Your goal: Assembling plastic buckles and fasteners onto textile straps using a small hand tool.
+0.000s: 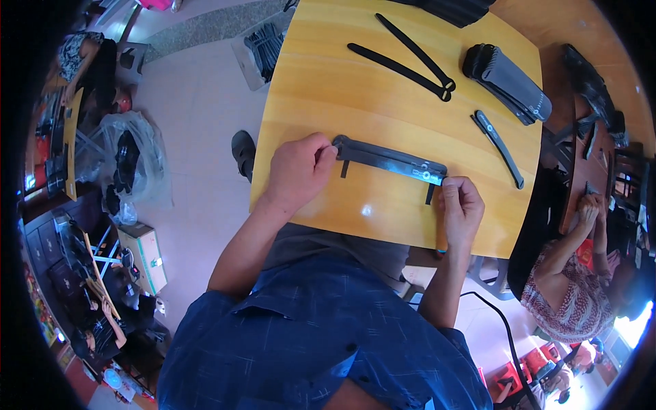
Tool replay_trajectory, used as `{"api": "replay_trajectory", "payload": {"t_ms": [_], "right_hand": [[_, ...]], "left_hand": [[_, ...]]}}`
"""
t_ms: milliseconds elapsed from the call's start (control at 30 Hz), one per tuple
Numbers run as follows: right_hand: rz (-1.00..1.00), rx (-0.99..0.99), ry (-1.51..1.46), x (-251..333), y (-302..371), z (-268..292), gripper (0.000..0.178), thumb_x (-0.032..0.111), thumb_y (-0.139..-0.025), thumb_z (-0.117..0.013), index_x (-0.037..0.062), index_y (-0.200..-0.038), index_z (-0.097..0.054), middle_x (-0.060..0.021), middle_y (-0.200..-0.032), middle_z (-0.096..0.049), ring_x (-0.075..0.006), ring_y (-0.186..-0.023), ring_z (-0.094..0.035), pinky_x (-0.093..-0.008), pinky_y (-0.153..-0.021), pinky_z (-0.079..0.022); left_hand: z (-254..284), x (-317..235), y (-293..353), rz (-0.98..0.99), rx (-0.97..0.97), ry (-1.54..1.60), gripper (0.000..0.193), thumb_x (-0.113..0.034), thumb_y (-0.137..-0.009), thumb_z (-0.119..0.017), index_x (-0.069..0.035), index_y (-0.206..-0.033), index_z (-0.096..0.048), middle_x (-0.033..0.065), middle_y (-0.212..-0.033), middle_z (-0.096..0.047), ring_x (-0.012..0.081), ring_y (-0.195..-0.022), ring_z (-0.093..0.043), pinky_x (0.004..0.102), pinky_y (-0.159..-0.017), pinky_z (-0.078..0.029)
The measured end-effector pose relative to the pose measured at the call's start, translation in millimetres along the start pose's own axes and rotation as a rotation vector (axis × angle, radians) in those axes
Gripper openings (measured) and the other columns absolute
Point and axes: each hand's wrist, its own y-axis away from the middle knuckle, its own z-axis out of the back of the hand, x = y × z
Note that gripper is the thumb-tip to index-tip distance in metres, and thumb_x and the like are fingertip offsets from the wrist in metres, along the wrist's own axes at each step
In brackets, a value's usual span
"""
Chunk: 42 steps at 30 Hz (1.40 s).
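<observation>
A flat black strap (386, 160) is stretched out over the near part of the wooden table, with white print near its right end. My left hand (301, 167) pinches its left end between thumb and fingers. At the other end, the fingers of my right hand (462, 205) are closed on the printed tip. Two narrow dark strips (428, 195) show below the strap, one near each end. Farther away lie two long black straps (403, 70) in a V, their slotted ends together. A curved black strap (502, 152) rests to the right of my hands.
A thick stack of dark straps (509, 82) lies at the table's right. Beyond the wooden table's (307, 82) left edge, a bin of black strips (263, 51) and a clear plastic bag (137, 160) are on the floor. Another person (570, 287) works at the right.
</observation>
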Motion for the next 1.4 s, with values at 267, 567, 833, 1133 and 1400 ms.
{"api": "replay_trajectory", "payload": {"t_ms": [267, 567, 833, 1133, 1400], "right_hand": [[-0.025, 0.011, 0.014, -4.9, -4.3, 0.6, 0.019, 0.014, -0.104, -0.069, 0.0005, -0.09, -0.067, 0.0052, -0.072, -0.058, -0.0027, -0.066, -0.047, -0.0208, -0.059, -0.038], [-0.07, -0.017, 0.071, 2.3, -5.6, -2.8, 0.02, 0.013, -0.103, -0.069, -0.0007, -0.088, -0.067, 0.0059, -0.073, -0.056, -0.0026, -0.067, -0.045, -0.0204, -0.06, -0.037], [-0.08, -0.025, 0.095, 0.9, -6.4, -2.6, 0.02, 0.014, -0.102, -0.07, -0.0008, -0.09, -0.068, 0.0066, -0.072, -0.055, -0.0025, -0.066, -0.045, -0.0199, -0.06, -0.038], [-0.026, -0.061, 0.16, -4.1, -8.6, -6.0, 0.019, 0.013, -0.101, -0.071, -0.0005, -0.089, -0.069, 0.0054, -0.067, -0.056, -0.0026, -0.063, -0.046, -0.022, -0.056, -0.039], [0.011, -0.079, 0.22, -0.4, -8.8, -8.8, 0.019, 0.013, -0.1, -0.071, -0.0004, -0.087, -0.069, 0.0044, -0.063, -0.054, -0.003, -0.059, -0.045, -0.0227, -0.054, -0.038]], "left_hand": [[-1.9, 5.3, -3.8, -0.007, 0.01, -0.021, 0.015, -0.015, -0.095, -0.07, -0.003, -0.088, -0.067, 0.0132, -0.065, -0.061, 0.0234, -0.054, -0.059, 0.0355, -0.055, -0.045], [0.9, -2.9, -5.4, 0.059, 0.045, -0.044, 0.019, -0.018, -0.094, -0.069, -0.005, -0.081, -0.063, 0.017, -0.067, -0.064, 0.0406, -0.064, -0.065, 0.0473, -0.059, -0.05], [-1.2, -4.6, -5.3, 0.024, 0.006, -0.029, 0.018, -0.016, -0.093, -0.07, -0.006, -0.08, -0.062, 0.0152, -0.065, -0.064, 0.038, -0.061, -0.065, 0.0454, -0.058, -0.05], [-0.1, -6.2, -6.2, 0.1, 0.05, -0.059, 0.016, -0.016, -0.094, -0.07, -0.005, -0.083, -0.065, 0.0155, -0.063, -0.062, 0.0357, -0.057, -0.063, 0.0437, -0.055, -0.049], [-4.7, -1.1, -6.8, 0.032, 0.003, -0.061, 0.017, -0.016, -0.093, -0.07, -0.005, -0.082, -0.064, 0.0161, -0.062, -0.062, 0.037, -0.057, -0.064, 0.0448, -0.055, -0.05]]}}
